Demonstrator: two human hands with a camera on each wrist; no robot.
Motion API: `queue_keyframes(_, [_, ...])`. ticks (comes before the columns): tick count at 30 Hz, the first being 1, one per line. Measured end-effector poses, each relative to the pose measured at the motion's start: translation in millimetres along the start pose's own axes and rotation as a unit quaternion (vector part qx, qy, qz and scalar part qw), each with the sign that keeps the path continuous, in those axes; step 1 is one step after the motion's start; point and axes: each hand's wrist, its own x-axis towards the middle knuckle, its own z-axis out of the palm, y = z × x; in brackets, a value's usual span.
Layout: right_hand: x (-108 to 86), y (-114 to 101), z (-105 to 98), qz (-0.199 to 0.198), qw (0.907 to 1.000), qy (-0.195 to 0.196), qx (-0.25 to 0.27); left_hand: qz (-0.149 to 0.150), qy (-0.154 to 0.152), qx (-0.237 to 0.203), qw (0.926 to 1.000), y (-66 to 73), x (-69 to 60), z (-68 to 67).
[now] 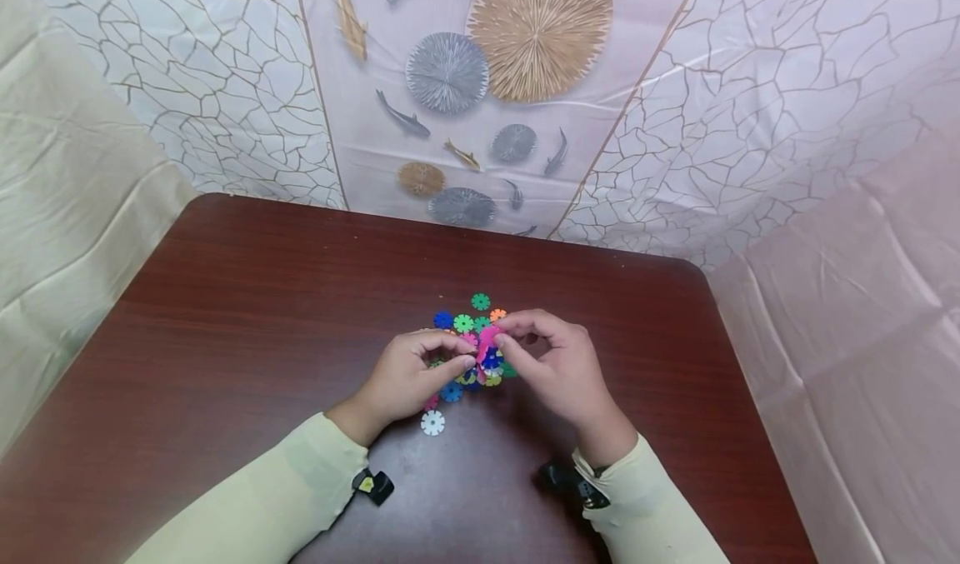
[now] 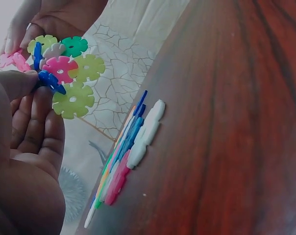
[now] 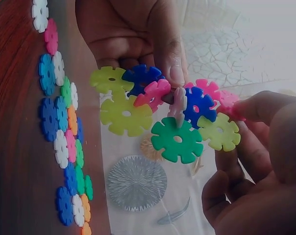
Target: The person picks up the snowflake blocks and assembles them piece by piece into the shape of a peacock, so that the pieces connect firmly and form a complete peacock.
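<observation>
Firstly, L drape (image 1: 90,239): cream, creased, alongside tbl.
Tbl (image 1: 262,339): dk reddish-brown, wood-grain top, rounded far corners; runs under both arms.
L sleeve (image 1: 262,497): pale yellow, long, to wrist.
L wrist strap (image 1: 372,486): blk, w/ small yellow mark.
L hand (image 1: 412,376): thumb & fingers pinch joined discs, thumb tip on a blue pc in L wrist view.
White disc (image 1: 432,428): flat on tbl, notched rim, nearest the person of the loose lot.
Loose discs (image 1: 463,323): assorted, blue, grn, pink, white, orange; flat on tbl, close tog., some touching/overlapping; beneath & beyond hands.
Wall hanging (image 1: 510,106): centre panel w/ gold & grey round motifs + fish; white panels w/ gold crackle lines either side.
Joined discs (image 3: 179,110): 1 cluster, notched, slotted at var. angles; yellow-grn, blue, pink, white, grn; held up off tbl btwn both hands, above loose lot.
R hand (image 1: 566,368): thumb & fingers clamped on a pink pc at cluster's R end, R wrist view.
R wrist strap (image 1: 573,485): blk, at cuff.
R sleeve (image 1: 648,510): pale yellow, matches L.
R drape (image 1: 847,339): pinkish, folded, along tbl's R edge.
</observation>
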Motion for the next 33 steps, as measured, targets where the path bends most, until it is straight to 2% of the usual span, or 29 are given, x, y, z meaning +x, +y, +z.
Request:
queue_keyframes(12, [-1.2, -1.5, 1.3, -0.011, 0.9999, 0.001, -0.013, 0.000, 0.001, -0.001, 1.0000, -0.6, -0.1, 0.2])
queue_keyframes(24, [-1.1, -4.0, 4.2, -0.057, 0.9978, 0.004, -0.033, 0.003, 0.008, -0.018, 0.9998, 1.8, -0.9, 1.8])
queue_keyframes(33, [-1.5, -3.1, 6.1, -0.058, 0.9979, 0.006, -0.027, 0.000, 0.019, -0.015, 0.9997, 3.3, -1.6, 3.8])
